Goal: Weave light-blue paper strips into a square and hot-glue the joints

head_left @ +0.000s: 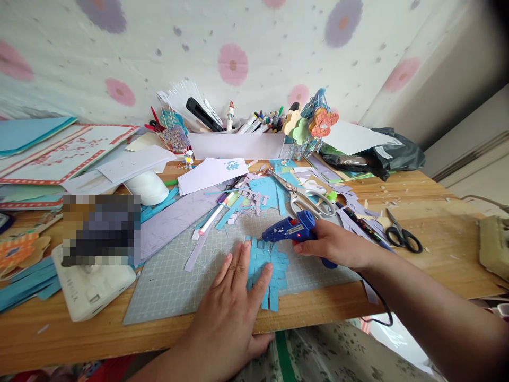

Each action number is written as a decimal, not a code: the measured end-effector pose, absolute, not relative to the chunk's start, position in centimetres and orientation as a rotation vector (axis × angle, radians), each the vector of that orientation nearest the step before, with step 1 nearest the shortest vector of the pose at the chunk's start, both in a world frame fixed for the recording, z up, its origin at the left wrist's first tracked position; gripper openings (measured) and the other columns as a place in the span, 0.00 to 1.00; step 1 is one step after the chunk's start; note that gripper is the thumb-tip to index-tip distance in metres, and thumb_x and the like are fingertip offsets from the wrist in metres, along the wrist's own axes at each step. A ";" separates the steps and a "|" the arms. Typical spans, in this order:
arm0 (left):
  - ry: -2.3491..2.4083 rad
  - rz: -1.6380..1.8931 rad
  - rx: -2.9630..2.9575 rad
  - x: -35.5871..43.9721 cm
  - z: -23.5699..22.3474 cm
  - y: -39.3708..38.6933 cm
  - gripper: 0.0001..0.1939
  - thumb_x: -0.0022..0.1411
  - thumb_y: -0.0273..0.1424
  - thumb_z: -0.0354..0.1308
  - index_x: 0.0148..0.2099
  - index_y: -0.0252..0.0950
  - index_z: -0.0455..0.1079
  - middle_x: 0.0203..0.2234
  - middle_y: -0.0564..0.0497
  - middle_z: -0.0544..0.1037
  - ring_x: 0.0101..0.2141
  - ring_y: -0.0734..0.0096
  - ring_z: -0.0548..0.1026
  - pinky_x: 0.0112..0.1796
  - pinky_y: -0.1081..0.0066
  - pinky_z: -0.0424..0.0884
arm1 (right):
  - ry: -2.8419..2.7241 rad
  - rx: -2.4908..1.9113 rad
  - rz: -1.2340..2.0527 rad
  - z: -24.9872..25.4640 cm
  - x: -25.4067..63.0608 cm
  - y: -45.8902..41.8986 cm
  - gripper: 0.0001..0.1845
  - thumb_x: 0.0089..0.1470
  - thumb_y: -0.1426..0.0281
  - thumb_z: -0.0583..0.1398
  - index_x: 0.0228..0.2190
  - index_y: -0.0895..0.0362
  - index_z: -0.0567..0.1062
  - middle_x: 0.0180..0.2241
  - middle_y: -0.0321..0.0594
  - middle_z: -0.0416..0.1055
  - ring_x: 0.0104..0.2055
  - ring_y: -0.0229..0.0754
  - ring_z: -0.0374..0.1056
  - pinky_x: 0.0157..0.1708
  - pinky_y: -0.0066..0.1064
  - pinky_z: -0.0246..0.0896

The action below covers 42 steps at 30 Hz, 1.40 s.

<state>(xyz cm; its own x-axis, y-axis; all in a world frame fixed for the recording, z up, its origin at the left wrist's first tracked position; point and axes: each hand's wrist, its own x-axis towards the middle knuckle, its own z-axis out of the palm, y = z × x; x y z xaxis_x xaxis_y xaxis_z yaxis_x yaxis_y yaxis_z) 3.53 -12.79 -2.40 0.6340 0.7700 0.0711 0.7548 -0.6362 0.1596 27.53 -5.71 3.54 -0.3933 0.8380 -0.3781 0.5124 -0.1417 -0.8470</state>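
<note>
My right hand (332, 246) is wrapped around a blue hot glue gun (292, 228), whose nozzle points left over the top edge of a woven piece of blue paper strips (274, 265). A small red light shows on the gun's body. My left hand (238, 286) lies with fingers stretched out and spread, pressing on the left side and middle of the woven paper. Under the paper is a grey cutting mat (170, 289) with a white grid. Whether the nozzle touches the paper I cannot tell.
Silver scissors (302, 199), paper scraps (254, 199) and markers (217, 215) lie behind the mat. Black-handled scissors (403, 236) rest at the right. A white power bank-like box (93, 286) and a purple sheet (175, 223) are at the left. A pen holder (238, 146) stands behind.
</note>
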 end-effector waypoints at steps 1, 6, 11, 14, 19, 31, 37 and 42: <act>1.282 0.205 2.728 3.6 -2.4 -12.8 0.52 0.42 0.42 0.69 0.66 0.45 0.47 0.67 0.37 0.28 0.64 0.38 0.43 0.57 0.44 0.55 | -1.826 -1.503 1.567 3.6 27.4 -5.7 0.10 0.46 0.64 0.60 0.29 0.58 0.71 0.24 0.33 0.62 0.27 0.36 0.56 0.29 0.27 0.52; 1.287 0.234 2.714 3.8 -2.3 -12.8 0.51 0.41 0.40 0.70 0.65 0.43 0.50 0.66 0.36 0.22 0.64 0.36 0.45 0.57 0.45 0.56 | -1.864 -1.446 1.634 3.9 27.1 -5.8 0.11 0.46 0.64 0.60 0.30 0.58 0.71 0.24 0.33 0.62 0.27 0.36 0.56 0.28 0.26 0.51; 1.290 0.252 2.713 3.8 -2.3 -12.9 0.51 0.40 0.38 0.70 0.64 0.42 0.51 0.66 0.36 0.24 0.63 0.36 0.47 0.57 0.45 0.56 | -1.898 -1.464 1.615 3.9 27.1 -5.8 0.09 0.45 0.65 0.59 0.27 0.59 0.68 0.24 0.32 0.59 0.26 0.34 0.54 0.27 0.26 0.50; 1.296 0.277 2.694 3.7 -2.3 -12.9 0.51 0.40 0.38 0.70 0.64 0.44 0.51 0.67 0.38 0.28 0.63 0.36 0.48 0.57 0.45 0.57 | -1.948 -1.510 1.565 3.8 27.3 -5.8 0.10 0.45 0.65 0.59 0.29 0.59 0.69 0.24 0.32 0.59 0.27 0.35 0.54 0.28 0.27 0.49; 1.330 0.278 2.638 3.8 -2.2 -13.0 0.49 0.40 0.38 0.70 0.64 0.46 0.53 0.66 0.38 0.34 0.62 0.35 0.49 0.56 0.45 0.60 | -2.060 -1.532 1.486 3.8 27.5 -5.7 0.10 0.47 0.65 0.59 0.29 0.59 0.70 0.25 0.33 0.60 0.29 0.36 0.54 0.29 0.27 0.51; 1.284 0.363 2.662 3.7 -2.7 -13.0 0.49 0.40 0.38 0.70 0.63 0.42 0.55 0.60 0.38 0.53 0.63 0.39 0.48 0.58 0.45 0.57 | -2.402 -1.760 1.037 5.6 26.2 -6.5 0.12 0.50 0.64 0.56 0.29 0.60 0.73 0.24 0.38 0.67 0.27 0.38 0.59 0.28 0.28 0.53; 1.285 0.315 2.711 3.8 -2.5 -12.8 0.49 0.41 0.41 0.69 0.64 0.41 0.54 0.61 0.35 0.53 0.63 0.39 0.47 0.58 0.44 0.56 | -2.523 -1.821 0.861 6.7 25.6 -7.0 0.12 0.51 0.64 0.56 0.31 0.60 0.73 0.26 0.41 0.69 0.28 0.39 0.61 0.29 0.29 0.52; 1.283 0.245 2.754 3.7 -2.4 -12.8 0.50 0.41 0.41 0.69 0.65 0.42 0.52 0.63 0.35 0.51 0.64 0.40 0.45 0.58 0.44 0.54 | -2.372 -1.739 0.999 6.5 27.4 -7.3 0.11 0.50 0.63 0.58 0.29 0.58 0.72 0.23 0.36 0.64 0.26 0.37 0.57 0.27 0.27 0.52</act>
<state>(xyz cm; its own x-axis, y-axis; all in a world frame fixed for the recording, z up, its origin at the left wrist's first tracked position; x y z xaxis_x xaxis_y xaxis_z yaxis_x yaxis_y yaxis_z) 3.74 -12.81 -2.38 0.6332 0.7667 0.1057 0.7517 -0.6418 0.1522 27.37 -7.31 6.54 -0.3728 0.8662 -0.3327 0.8433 0.1667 -0.5109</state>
